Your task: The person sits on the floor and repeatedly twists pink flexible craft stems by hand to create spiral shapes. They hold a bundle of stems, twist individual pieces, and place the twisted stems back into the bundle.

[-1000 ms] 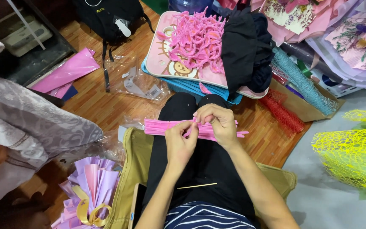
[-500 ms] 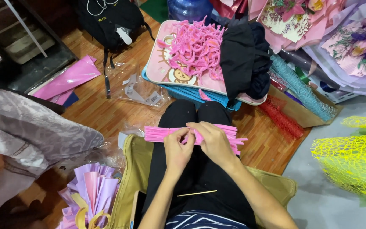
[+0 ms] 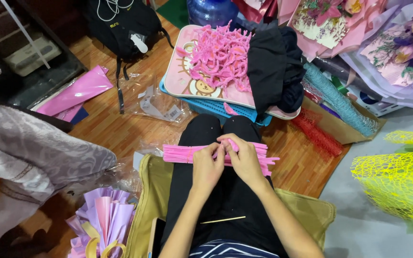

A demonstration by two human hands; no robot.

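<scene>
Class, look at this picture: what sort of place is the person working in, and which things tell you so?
Probably a home craft or bouquet-making corner, on a wooden floor. Clues: wrapped flower bouquets, a heap of twisted pink pipe cleaners on a tray, and yellow mesh wrap.

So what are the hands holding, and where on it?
Both hands, left hand and right hand, pinch the bundle of pink pipe cleaners near its middle, across the lap.
</scene>
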